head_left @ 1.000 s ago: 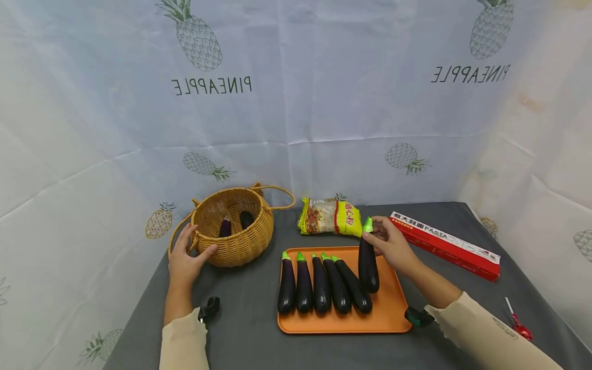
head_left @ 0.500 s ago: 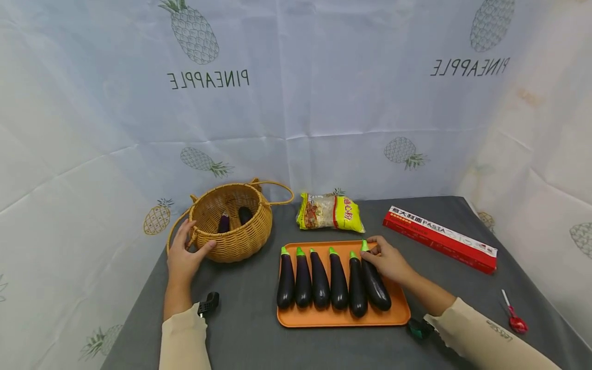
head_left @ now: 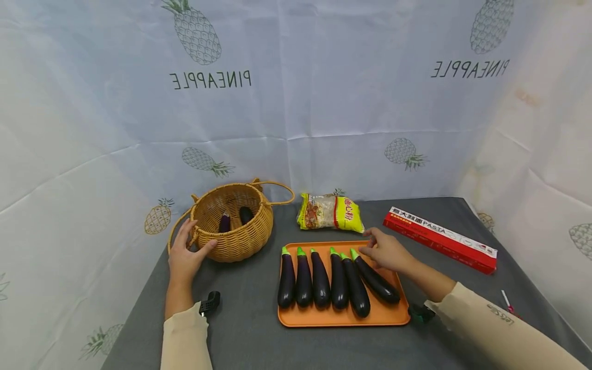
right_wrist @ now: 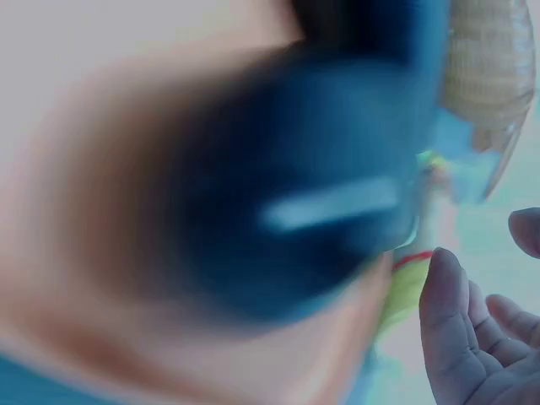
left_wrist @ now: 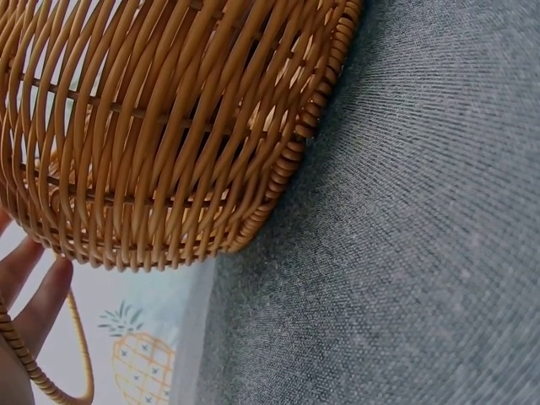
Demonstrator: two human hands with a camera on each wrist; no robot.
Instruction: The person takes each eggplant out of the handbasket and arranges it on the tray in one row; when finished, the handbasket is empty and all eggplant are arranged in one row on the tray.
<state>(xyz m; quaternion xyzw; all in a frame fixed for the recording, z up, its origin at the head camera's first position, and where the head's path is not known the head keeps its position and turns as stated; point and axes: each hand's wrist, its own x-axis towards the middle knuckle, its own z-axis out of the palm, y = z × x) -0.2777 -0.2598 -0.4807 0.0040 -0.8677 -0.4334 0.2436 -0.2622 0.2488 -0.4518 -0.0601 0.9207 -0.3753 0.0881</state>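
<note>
A row of several dark eggplants with green stems lies on an orange tray (head_left: 289,319). The rightmost eggplant (head_left: 378,280) slants, its stem toward the back. Just behind and right of that stem is my right hand (head_left: 386,251), its thumb and fingers apart with nothing between them. A blurred dark eggplant (right_wrist: 295,202) fills much of the right wrist view. My left hand (head_left: 185,257) touches the left side of a wicker basket (head_left: 240,241), fingers fairly straight and spread; in the left wrist view fingertips (left_wrist: 55,283) meet its woven wall. Two dark eggplants (head_left: 224,223) show inside the basket.
Behind the tray lies a yellow bag of pasta (head_left: 330,213). A long red pasta box (head_left: 439,240) rests to the right. A lollipop (head_left: 507,302) is partly hidden by the right sleeve. The basket's looped handle (head_left: 283,193) sticks out to the right.
My right hand has lowered the raised eggplant onto the tray's right side and let go of it. The neighbouring eggplants have shifted slightly. My left hand stays at the basket.
</note>
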